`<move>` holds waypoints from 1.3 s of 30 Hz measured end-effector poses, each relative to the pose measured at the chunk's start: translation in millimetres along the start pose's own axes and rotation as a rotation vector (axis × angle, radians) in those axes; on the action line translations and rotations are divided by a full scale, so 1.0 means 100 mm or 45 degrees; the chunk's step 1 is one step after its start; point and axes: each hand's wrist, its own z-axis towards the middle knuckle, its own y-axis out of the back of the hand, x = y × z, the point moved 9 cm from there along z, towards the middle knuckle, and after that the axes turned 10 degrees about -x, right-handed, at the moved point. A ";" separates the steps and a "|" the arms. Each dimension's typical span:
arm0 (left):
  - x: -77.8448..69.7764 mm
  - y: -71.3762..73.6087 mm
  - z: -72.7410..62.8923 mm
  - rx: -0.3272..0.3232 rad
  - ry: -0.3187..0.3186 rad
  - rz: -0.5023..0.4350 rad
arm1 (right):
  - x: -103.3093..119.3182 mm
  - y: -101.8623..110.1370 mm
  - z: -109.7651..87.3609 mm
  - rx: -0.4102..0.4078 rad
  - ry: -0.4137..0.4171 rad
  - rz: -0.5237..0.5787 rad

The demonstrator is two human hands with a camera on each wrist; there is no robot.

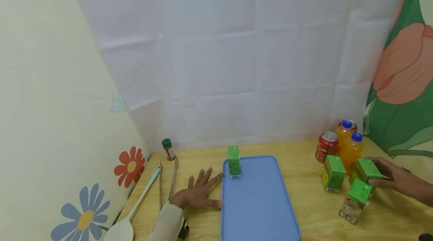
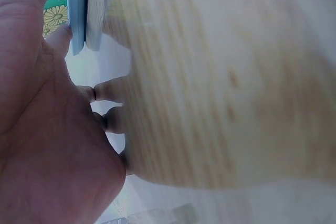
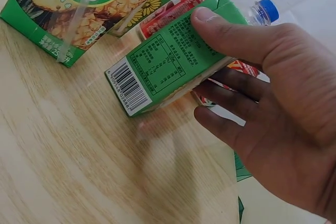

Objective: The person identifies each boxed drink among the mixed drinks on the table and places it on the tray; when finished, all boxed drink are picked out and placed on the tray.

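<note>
My right hand [image 1: 404, 182] pinches a green juice carton [image 1: 364, 169] between thumb and fingers at the table's right side. In the right wrist view that carton [image 3: 168, 56] shows its barcode and printed text, and its base appears close to the tabletop. My left hand [image 1: 197, 193] lies with spread fingers at the left edge of a blue tray [image 1: 260, 207], its thumb and a fingertip at the rim. One green carton [image 1: 234, 162] stands upright on the tray's far left corner. Two more, a carton [image 1: 333, 175] and a pineapple-pictured carton [image 1: 355, 201], stand beside the gripped one.
Behind the cartons are orange drink bottles [image 1: 352, 154] with blue caps and a red can [image 1: 327, 147]. On the left lie metal tongs [image 1: 173, 177] and a white spatula [image 1: 123, 228]; a small green-capped jar [image 1: 168, 149] stands behind them. A white cloth [image 1: 216, 64] hangs at the back.
</note>
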 end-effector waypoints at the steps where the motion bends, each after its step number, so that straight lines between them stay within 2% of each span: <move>1: 0.00 0.00 0.00 0.000 0.000 0.000 | 0.00 0.00 -0.01 -0.001 -0.007 0.010; 6: 0.00 0.00 -0.01 0.001 0.001 0.017 | 0.00 0.00 -0.01 -0.048 0.005 0.017; 16: 0.01 0.01 0.01 -0.001 -0.004 0.024 | 0.01 0.06 -0.03 -0.180 0.003 -0.124; 26: 0.02 0.00 0.01 -0.002 0.003 0.019 | 0.09 0.18 -0.09 -0.254 0.018 -0.164; 32: 0.01 -0.01 0.01 -0.007 0.001 0.020 | 0.23 0.38 -0.13 -0.335 0.021 -0.211; 39: 0.01 0.00 0.02 -0.008 0.004 0.032 | 0.56 0.55 -0.16 -0.416 0.060 -0.234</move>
